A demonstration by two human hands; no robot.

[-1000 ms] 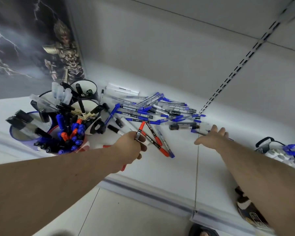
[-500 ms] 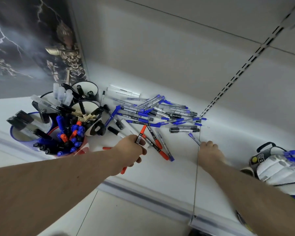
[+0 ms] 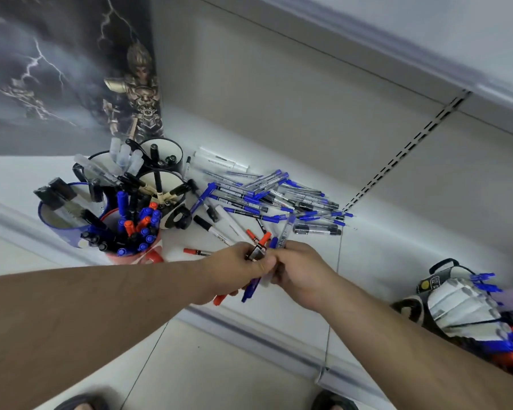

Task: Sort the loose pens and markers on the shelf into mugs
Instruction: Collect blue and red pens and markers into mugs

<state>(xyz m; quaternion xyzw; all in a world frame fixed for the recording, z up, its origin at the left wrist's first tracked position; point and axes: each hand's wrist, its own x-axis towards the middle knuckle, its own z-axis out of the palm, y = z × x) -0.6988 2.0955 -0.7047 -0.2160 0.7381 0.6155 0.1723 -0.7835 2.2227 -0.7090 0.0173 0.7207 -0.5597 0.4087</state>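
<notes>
Left hand (image 3: 237,269) and right hand (image 3: 296,272) meet, both grips clutching a pen bundle (image 3: 265,247); mugs (image 3: 131,220) at ten o'clock.

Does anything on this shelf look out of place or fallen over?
Yes. One white mug beside the red mug seems tipped on its side. Many blue pens lie scattered on the shelf, unsorted. Both hands grip pens together.

Both forearms reach in from 7 and 5 o'clock and meet at centre. The left hand (image 3: 237,269) and right hand (image 3: 301,275) touch, fingers curled, each gripping pens
</notes>
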